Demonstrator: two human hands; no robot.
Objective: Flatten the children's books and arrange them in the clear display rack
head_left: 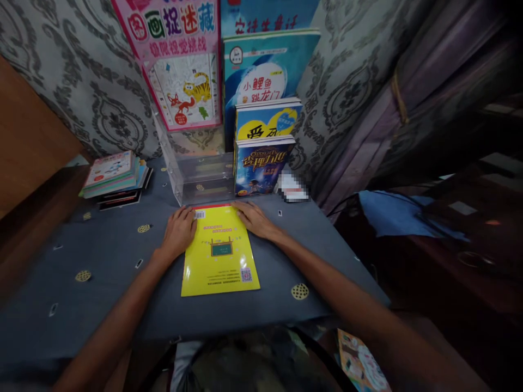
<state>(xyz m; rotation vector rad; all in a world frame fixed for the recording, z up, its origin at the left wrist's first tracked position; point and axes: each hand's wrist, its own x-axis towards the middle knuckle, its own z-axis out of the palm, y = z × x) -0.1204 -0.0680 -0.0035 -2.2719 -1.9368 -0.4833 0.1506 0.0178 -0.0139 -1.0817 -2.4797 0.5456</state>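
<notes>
Our left hand [178, 231] lies flat, fingers together, on the far left corner of the yellow book [219, 251], and our right hand [254, 219] rests open-fingered on its far right corner, neither clamped on anything, the book lying flat at table centre. We judge that even pressure from both palms keeps it square. At 12 o'clock a clear stand [196, 177] with upright books [261, 163] crowds the edge; a stack [114, 177] sits at 10, bare cloth [102, 256] around
</notes>
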